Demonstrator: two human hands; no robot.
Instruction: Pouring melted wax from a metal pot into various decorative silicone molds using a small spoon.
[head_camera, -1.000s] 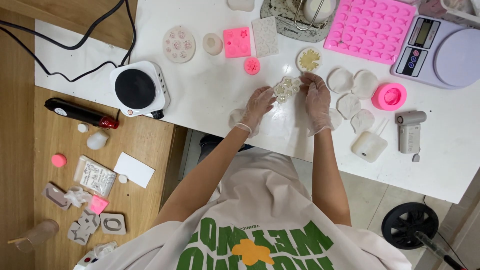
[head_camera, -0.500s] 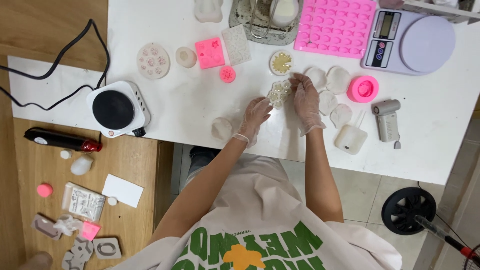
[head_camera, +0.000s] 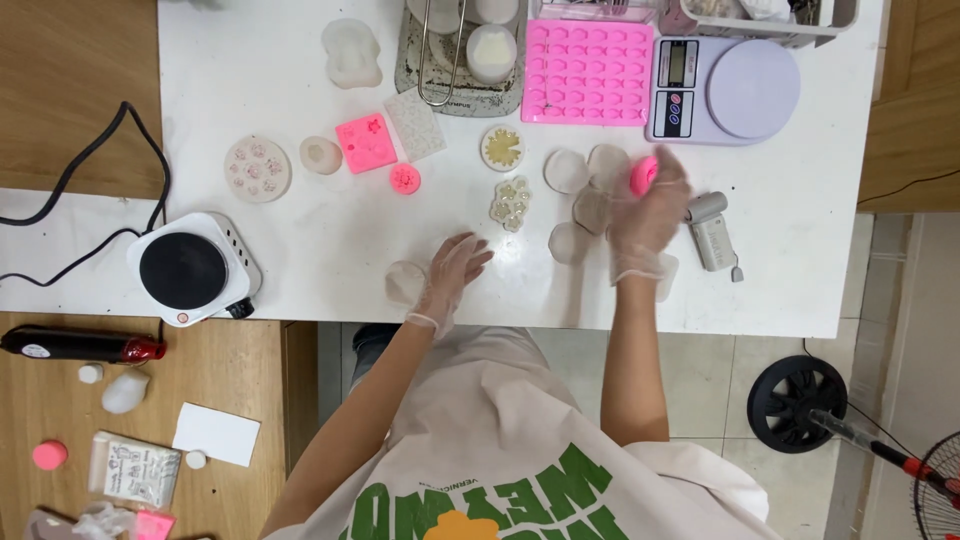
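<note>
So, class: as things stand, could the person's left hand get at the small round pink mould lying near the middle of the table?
Probably yes. The left hand rests open on the white table, and the small round pink mould lies just beyond it with only bare tabletop between them. Nothing stands in the way.

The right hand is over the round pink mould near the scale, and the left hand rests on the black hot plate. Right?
Not quite. In the head view the left hand lies flat on the white table, well clear of the hot plate at the table's edge. The right hand is indeed over the round pink mould below the scale.
</note>
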